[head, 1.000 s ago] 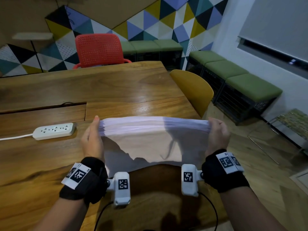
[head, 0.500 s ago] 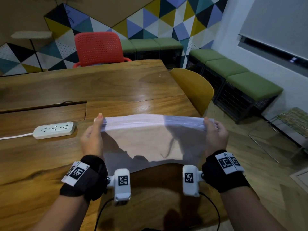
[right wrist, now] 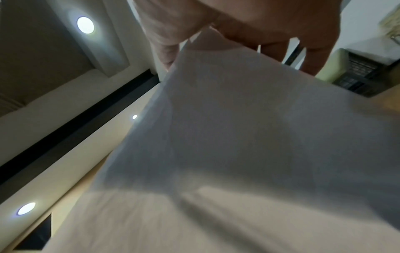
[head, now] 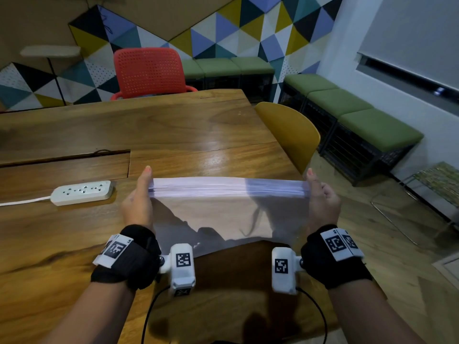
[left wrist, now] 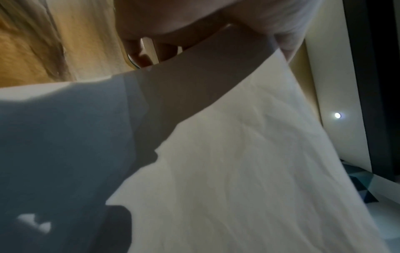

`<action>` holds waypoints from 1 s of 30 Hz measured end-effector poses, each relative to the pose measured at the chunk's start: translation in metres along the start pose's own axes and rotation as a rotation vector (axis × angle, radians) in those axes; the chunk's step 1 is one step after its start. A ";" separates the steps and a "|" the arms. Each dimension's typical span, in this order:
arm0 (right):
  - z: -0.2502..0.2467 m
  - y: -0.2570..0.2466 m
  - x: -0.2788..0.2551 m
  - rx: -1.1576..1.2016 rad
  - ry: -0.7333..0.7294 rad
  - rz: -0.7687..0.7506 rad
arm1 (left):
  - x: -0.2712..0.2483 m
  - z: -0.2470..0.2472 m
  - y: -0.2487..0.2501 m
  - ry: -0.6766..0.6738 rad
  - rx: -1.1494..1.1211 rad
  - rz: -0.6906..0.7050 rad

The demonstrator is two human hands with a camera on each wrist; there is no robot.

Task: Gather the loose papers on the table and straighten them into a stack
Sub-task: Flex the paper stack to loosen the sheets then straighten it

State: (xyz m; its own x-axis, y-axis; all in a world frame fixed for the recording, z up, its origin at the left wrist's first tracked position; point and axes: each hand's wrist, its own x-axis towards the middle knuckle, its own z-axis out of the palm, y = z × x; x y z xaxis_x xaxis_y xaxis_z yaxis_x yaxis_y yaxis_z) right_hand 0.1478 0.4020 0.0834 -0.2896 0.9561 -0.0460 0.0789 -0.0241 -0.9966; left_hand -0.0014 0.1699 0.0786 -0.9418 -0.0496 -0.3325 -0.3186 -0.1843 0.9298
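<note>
A thick sheaf of white paper sheets (head: 228, 212) stands on edge above the near right part of the long brown wooden table (head: 173, 130), its upper edge level and facing away from the person. The left hand (head: 137, 202) clasps the sheaf's left side, thumb on the near face and fingers curled behind it, as the left wrist view shows; its grip is closed around the paper. The right hand (head: 323, 202) clasps the right side in the same way, thumb in front and fingers wrapped behind, close to the table's right edge. Whether the sheaf's lower edge touches the table cannot be told. A white plastic power strip (head: 82, 192) lies flat left of the left hand, near the table's left side. A mustard-yellow chair (head: 290, 132) sits just beside the right edge, and a red perforated chair (head: 149, 70) stands at the far end.
</note>
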 end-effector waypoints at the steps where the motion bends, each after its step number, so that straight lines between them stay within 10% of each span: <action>1: 0.000 0.001 0.000 0.011 0.006 0.017 | 0.001 0.000 -0.001 0.003 0.003 -0.006; 7: 0.011 0.003 0.000 0.063 0.026 0.069 | 0.003 0.005 -0.006 0.043 0.013 0.033; 14: -0.019 0.016 0.010 -0.156 -0.613 -0.116 | 0.009 0.011 -0.007 0.174 0.161 0.207; 22: -0.014 0.024 0.021 -0.186 -0.359 -0.239 | 0.009 -0.005 -0.015 -0.381 0.294 0.219; 30: -0.010 0.028 0.016 -0.127 -0.322 -0.163 | 0.008 -0.009 -0.024 -0.263 0.316 0.446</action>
State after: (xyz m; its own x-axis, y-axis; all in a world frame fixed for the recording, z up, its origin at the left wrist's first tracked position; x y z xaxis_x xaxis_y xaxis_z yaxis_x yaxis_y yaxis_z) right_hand 0.1544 0.4199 0.0549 -0.5916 0.8029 0.0730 0.1190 0.1765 -0.9771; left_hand -0.0007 0.1655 0.0522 -0.9739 0.1970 0.1128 0.1345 0.1006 0.9858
